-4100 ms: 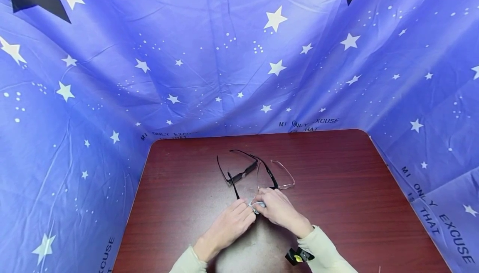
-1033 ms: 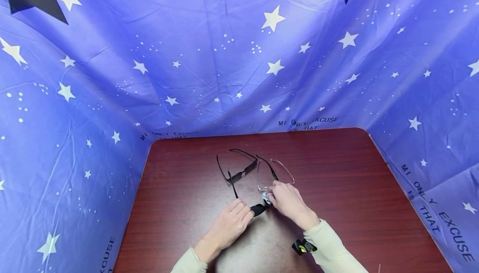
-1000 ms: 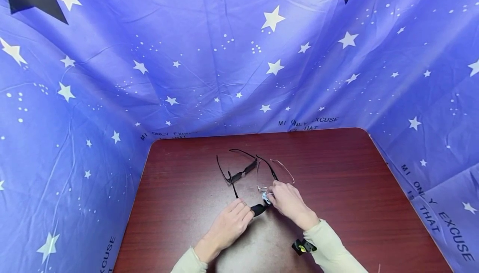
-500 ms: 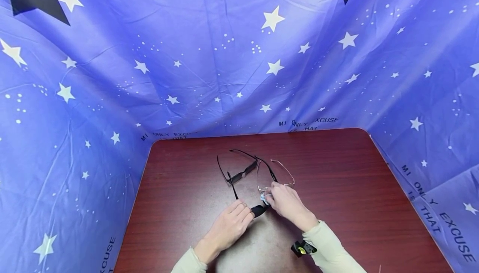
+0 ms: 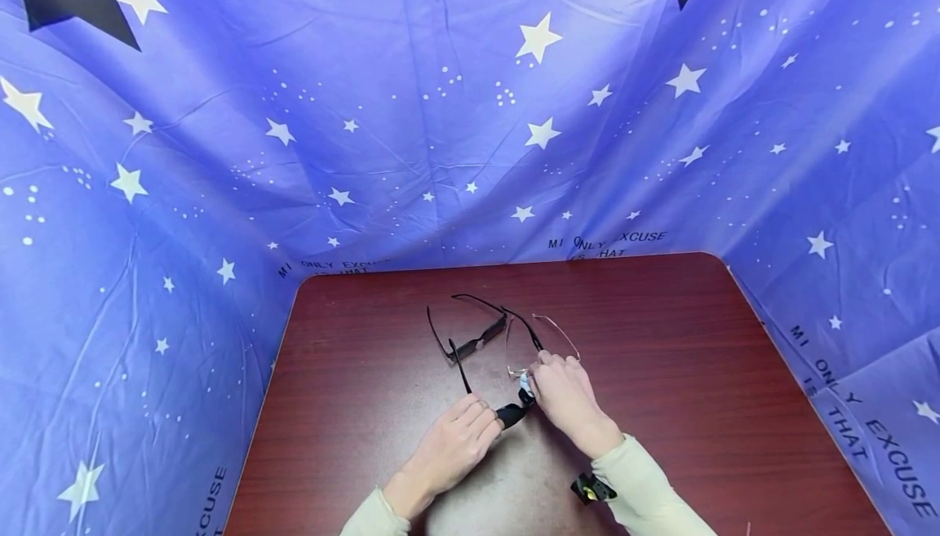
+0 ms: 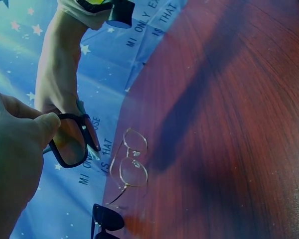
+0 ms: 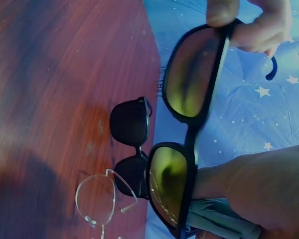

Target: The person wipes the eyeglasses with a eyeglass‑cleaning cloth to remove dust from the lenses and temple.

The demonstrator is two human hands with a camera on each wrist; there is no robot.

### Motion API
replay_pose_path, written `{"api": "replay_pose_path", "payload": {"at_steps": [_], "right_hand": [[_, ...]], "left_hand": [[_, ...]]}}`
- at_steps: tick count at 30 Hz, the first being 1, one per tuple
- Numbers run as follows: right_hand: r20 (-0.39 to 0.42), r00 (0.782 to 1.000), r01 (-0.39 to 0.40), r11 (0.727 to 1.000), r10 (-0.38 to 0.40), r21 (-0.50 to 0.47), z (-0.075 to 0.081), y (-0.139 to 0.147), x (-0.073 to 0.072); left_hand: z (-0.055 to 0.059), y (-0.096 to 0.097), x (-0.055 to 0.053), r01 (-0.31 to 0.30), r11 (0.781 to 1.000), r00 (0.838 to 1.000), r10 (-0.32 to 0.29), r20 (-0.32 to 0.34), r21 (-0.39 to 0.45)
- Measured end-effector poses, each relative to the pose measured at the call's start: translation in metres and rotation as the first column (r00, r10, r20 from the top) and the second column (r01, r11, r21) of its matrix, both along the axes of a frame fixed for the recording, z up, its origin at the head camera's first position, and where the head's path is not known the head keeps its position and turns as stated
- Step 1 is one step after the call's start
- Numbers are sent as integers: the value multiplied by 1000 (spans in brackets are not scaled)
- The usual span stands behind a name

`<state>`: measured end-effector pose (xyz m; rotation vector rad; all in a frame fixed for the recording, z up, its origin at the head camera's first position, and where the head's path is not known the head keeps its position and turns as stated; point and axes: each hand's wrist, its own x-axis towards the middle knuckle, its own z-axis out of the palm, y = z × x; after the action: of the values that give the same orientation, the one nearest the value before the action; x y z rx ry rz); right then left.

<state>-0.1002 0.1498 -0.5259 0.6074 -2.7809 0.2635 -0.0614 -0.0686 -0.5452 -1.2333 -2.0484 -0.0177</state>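
Note:
Black-framed sunglasses (image 5: 511, 415) with tinted lenses are held up between both hands, temples pointing away. My left hand (image 5: 453, 445) pinches the frame's left end near the hinge; the right wrist view shows the thumb on the lens corner (image 7: 192, 69). My right hand (image 5: 569, 397) is at the other lens, pinching a pale blue-grey cloth (image 7: 224, 218) against it. The thumb or a finger lies behind that lens, and part of the cloth is hidden by the hand. A second pair of dark sunglasses (image 7: 129, 123) lies beyond on the table.
Thin wire-framed eyeglasses (image 6: 120, 173) lie on the table just past my right hand. The reddish-brown wooden table (image 5: 698, 373) has a blue star-printed curtain (image 5: 441, 152) around its back and sides. A black wrist camera (image 5: 591, 488) sits by the right sleeve.
Compared with four seconds ago, my right hand and the cloth have moved rightward from near my left hand to the far lens. Lately the right hand shifts only slightly; the left keeps its hold.

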Motion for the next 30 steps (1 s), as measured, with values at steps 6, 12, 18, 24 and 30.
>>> {"api": "replay_pose_path", "payload": {"at_steps": [6, 12, 18, 24, 30], "right_hand": [[104, 994, -11, 996, 21, -90, -1, -3, 1], [183, 983, -10, 993, 31, -115, 4, -2, 2], [91, 996, 2, 999, 2, -42, 0, -2, 1], [60, 998, 4, 999, -1, -43, -3, -2, 2], [207, 978, 1, 993, 24, -120, -1, -1, 2]], "left_hand": [[1, -2, 0, 3, 1000, 1000, -3, 9, 1], [1, -4, 1, -11, 1000, 1000, 11, 6, -13], [1, -2, 1, -15, 999, 1000, 15, 6, -40], [0, -2, 2, -17, 999, 1000, 18, 12, -50], [-1, -4, 2, -32, 996, 999, 34, 29, -80]]}}
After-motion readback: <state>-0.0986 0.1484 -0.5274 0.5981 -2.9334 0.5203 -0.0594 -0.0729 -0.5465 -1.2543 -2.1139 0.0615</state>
